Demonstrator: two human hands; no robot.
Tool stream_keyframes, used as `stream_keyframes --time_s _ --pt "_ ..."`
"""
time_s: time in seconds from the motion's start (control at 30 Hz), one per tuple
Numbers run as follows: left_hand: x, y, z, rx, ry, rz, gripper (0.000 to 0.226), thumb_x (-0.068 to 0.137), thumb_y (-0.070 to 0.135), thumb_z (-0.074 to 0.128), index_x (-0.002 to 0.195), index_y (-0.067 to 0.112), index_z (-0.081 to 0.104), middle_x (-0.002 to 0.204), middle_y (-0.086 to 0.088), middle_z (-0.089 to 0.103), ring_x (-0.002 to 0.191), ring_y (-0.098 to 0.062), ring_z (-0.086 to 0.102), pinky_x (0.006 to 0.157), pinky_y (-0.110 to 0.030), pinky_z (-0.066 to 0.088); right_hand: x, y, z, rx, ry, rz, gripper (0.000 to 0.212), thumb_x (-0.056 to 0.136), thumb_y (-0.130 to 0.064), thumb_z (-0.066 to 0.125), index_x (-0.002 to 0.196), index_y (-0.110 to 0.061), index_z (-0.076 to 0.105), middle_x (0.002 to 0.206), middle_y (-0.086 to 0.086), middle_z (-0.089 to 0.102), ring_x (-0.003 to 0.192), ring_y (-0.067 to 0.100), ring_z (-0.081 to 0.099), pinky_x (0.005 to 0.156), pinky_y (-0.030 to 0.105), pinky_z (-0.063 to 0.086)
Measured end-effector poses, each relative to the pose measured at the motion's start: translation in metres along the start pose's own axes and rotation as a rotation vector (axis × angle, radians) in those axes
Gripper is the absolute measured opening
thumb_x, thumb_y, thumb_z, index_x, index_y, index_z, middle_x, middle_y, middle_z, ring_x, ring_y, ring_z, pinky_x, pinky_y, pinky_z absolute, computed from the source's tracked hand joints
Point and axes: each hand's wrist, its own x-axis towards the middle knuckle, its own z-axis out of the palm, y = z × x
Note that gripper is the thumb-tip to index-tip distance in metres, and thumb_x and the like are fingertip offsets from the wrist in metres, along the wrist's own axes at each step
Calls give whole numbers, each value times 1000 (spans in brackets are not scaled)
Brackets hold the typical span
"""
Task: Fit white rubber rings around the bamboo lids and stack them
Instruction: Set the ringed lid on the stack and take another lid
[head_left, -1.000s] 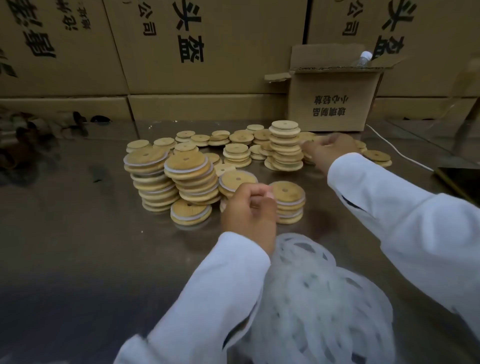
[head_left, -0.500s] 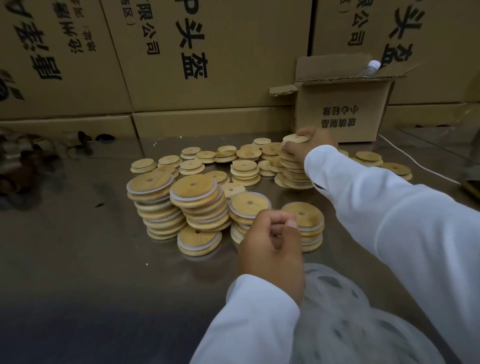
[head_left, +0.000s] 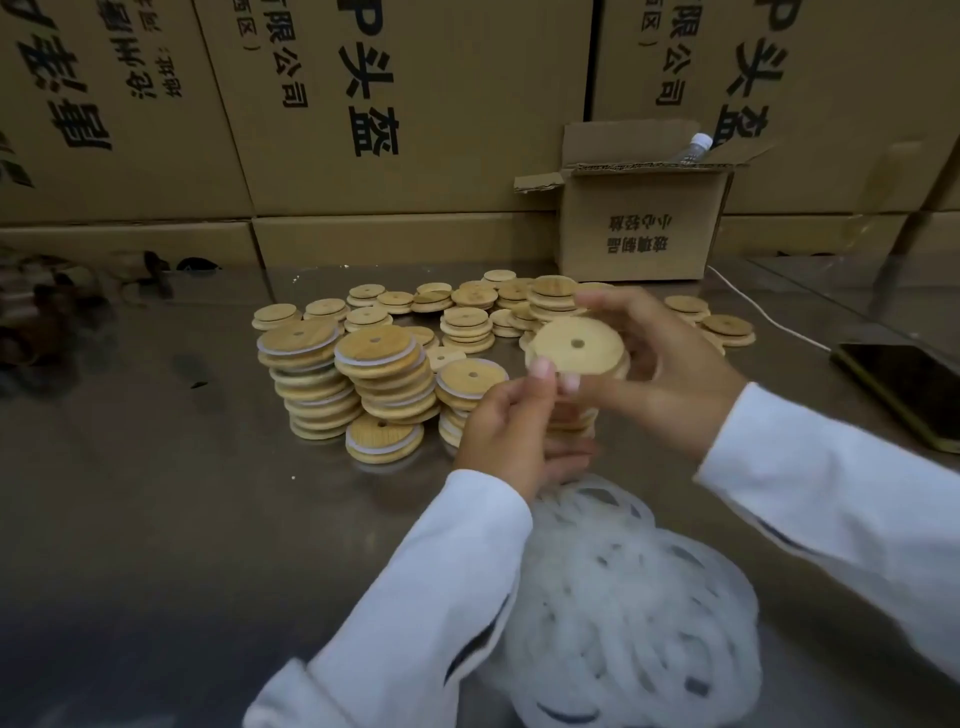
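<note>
Cardboard cartons walled the far edge of the steel bench. The right hand, which half a second earlier had reached to the bare lids near that edge, had carried one bamboo lid back above mid-bench and gripped its rim. The left hand pinched the lid's near rim; whether it also held a ring was unclear. Fitting looked about to begin, with the white rubber rings heaped at the near edge beside the ringed stacks.

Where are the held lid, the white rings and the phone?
held bamboo lid (head_left: 595, 356): head view, flat top face.
white rubber rings (head_left: 623, 597): head view, pile's middle.
phone (head_left: 904, 384): head view, dark screen.
</note>
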Motion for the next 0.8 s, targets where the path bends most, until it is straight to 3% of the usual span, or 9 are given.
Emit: stream_keyframes --time_s 0.1,0.17,0.27,0.4,0.47,0.53,0.6,0.67,0.8 --pt "-3 1 -3 70 31 23 33 81 43 57 94 13 64 89 -12 68 84 -28 66 65 -33 56 -27 3 12 -51 5 -69 67 64 -17 80 116 -37 44 116 -20 52 110 -7 49 92 10 38" --pt "-4 -1 -5 221 72 88 10 88 28 57 86 20 63 83 -5 65 84 -25 61 66 -30 50 -38 8 19 -108 -37 -100 73 62 -18 82 118 -41 41 122 -18 52 117 -3 46 98 17 38" --pt "-4 -3 -8 287 75 132 7 88 24 58 83 26 60 80 0 63 85 -24 60 77 -36 50 -45 16 15 -59 -98 -86 79 62 -30 84 124 -43 38 131 -19 49 124 -5 41 102 15 34" --pt "-2 -1 -12 206 100 138 7 88 19 59 85 26 62 86 -3 62 97 -30 59 91 -52 49 -45 30 1 -94 51 43 35 79 -31 67 109 -40 52 110 -18 59 106 -8 52 87 6 38" --pt "1 -1 -15 144 97 125 9 88 18 59 86 26 63 89 -4 62 102 -32 59 86 -53 52 -43 39 -2 -263 35 139 13 83 -25 63 87 -37 58 95 -14 62 91 0 55 76 7 39" --pt "1 -2 -16 86 72 100 10 88 18 58 86 27 63 91 -2 60 98 -29 59 69 -43 58 -43 44 -4 -383 -96 186 11 84 -26 63 77 -35 61 88 -9 62 83 4 54 66 9 37" --pt "0 -1 -16 51 64 90 9 89 21 57 86 27 62 94 -1 57 96 -25 58 58 -32 58 -43 43 -4 -449 -239 189 4 83 -29 63 87 -30 66 88 -4 57 86 10 52 67 17 36" --pt "-1 -2 -16 28 69 86 7 88 22 57 88 27 62 98 -2 56 98 -25 58 56 -30 57 -43 44 -3 -507 -316 159 13 84 -32 63 95 -28 67 88 -5 50 91 12 47 71 20 33" --pt "-1 -4 -16 15 77 66 5 88 24 57 89 26 62 99 -3 56 99 -27 58 55 -31 57 -44 41 0 -399 -261 169 4 81 -27 67 78 -29 66 85 -9 50 87 10 50 74 19 39"
